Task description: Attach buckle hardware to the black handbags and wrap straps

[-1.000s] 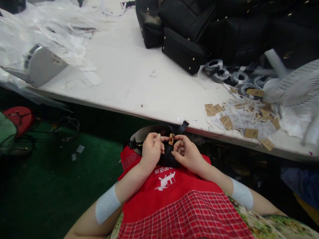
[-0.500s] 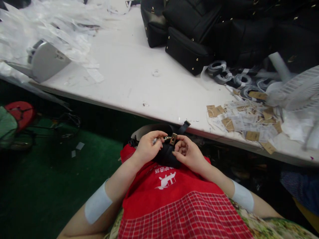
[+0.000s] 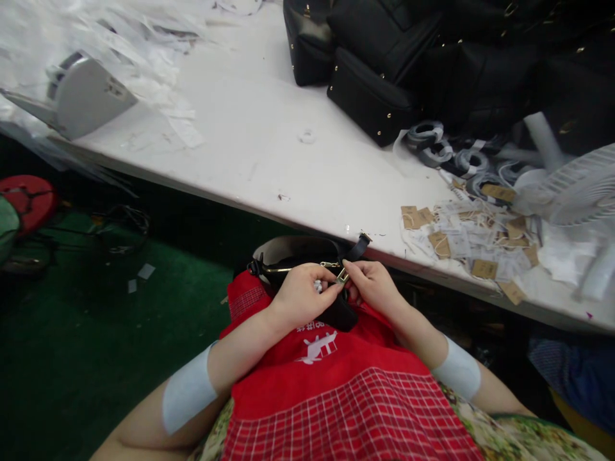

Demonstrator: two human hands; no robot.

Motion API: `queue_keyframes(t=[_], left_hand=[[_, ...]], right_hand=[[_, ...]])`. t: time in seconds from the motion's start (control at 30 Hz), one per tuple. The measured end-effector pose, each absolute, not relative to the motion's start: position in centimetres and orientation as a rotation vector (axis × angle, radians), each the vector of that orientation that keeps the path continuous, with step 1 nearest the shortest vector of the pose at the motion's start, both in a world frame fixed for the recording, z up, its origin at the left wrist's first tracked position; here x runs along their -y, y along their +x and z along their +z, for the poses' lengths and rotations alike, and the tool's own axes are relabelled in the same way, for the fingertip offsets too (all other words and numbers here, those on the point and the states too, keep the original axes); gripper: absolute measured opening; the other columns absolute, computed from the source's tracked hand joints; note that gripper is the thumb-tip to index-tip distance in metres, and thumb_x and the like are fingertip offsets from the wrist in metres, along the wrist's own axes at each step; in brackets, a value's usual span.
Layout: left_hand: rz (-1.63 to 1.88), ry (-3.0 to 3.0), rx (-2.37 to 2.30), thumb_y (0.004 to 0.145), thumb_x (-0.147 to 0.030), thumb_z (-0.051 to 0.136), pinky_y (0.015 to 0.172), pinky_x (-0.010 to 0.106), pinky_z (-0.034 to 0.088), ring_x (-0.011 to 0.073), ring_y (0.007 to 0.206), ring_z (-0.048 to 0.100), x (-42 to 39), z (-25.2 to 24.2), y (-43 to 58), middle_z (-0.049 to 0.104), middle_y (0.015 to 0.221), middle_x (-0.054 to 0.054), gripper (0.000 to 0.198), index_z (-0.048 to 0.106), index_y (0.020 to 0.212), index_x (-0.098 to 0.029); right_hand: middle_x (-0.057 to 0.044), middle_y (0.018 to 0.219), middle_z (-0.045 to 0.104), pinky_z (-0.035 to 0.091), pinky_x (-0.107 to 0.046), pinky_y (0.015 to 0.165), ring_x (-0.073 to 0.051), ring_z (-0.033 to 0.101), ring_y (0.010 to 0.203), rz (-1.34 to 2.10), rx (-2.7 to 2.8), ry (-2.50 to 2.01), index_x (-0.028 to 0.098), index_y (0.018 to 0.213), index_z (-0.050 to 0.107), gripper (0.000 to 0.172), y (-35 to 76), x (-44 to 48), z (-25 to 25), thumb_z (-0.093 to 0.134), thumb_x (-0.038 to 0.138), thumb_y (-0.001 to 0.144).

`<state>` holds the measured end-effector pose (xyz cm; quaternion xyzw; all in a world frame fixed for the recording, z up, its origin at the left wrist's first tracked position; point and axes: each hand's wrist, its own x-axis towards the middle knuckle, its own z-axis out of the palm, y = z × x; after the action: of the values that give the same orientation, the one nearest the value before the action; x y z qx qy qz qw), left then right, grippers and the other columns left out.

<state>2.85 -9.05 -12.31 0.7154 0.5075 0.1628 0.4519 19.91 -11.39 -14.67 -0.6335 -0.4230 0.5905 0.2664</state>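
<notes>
A small black handbag [image 3: 298,251] rests on my lap over a red apron [image 3: 336,378], just below the table edge. Its black strap end [image 3: 359,246] sticks up toward the table. My left hand [image 3: 300,296] and my right hand [image 3: 372,287] meet over the bag's front, fingers curled. Between their fingertips sits a small gold metal clasp [image 3: 342,276]. My left hand also shows something small and silvery by its fingers. Both hands pinch at the clasp.
A white table [image 3: 250,147] runs across above my lap. Several black bags [image 3: 384,70] are piled at its far right, with grey tape rolls [image 3: 435,144] and a heap of brown and white paper tags [image 3: 480,237]. A white fan [image 3: 576,186] stands right. Plastic wrap and a grey device [image 3: 81,96] lie left.
Both hands dropped a little lower toward my lap with the gold clasp, which now lies flatter between the fingertips. The bag's open top shows more. The view drifted slightly.
</notes>
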Motion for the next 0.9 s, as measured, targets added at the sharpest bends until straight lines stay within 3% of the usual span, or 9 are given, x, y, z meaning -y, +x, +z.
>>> queue_keyframes(t=[0.3, 0.57, 0.9], left_hand=[[0.409, 1.592, -1.293, 0.077, -0.021, 0.062, 0.058, 0.024, 0.043, 0.0155, 0.063, 0.06, 9.35, -11.99, 2.83, 0.07, 0.069, 0.003, 0.014, 0.075, 0.073, -0.016], [0.377, 1.465, -1.32, 0.076, -0.029, 0.064, 0.052, 0.023, 0.04, 0.0131, 0.054, 0.054, 9.58, -11.88, 3.2, 0.067, 0.064, 0.002, 0.018, 0.071, 0.07, -0.015], [0.443, 1.379, -1.35, 0.072, -0.014, 0.057, 0.061, 0.024, 0.047, 0.0158, 0.063, 0.063, 9.97, -12.46, 3.48, 0.072, 0.071, 0.002, 0.016, 0.072, 0.074, -0.016]], right_hand=[[0.003, 0.039, 0.051, 0.036, -0.02, 0.034, -0.009, 0.045, 0.031, 1.564, 1.08, -1.658, 0.018, 0.057, 0.056, 0.053, 19.56, 11.82, -14.83, 0.052, 0.062, 0.085], [0.002, 0.04, 0.053, 0.036, -0.02, 0.038, -0.009, 0.046, 0.034, 1.44, 1.217, -1.685, 0.019, 0.055, 0.054, 0.051, 19.61, 11.97, -14.65, 0.049, 0.058, 0.089], [0.002, 0.041, 0.053, 0.036, -0.02, 0.039, -0.01, 0.046, 0.035, 1.447, 1.188, -1.703, 0.019, 0.058, 0.057, 0.05, 19.6, 12.15, -14.76, 0.05, 0.057, 0.088]])
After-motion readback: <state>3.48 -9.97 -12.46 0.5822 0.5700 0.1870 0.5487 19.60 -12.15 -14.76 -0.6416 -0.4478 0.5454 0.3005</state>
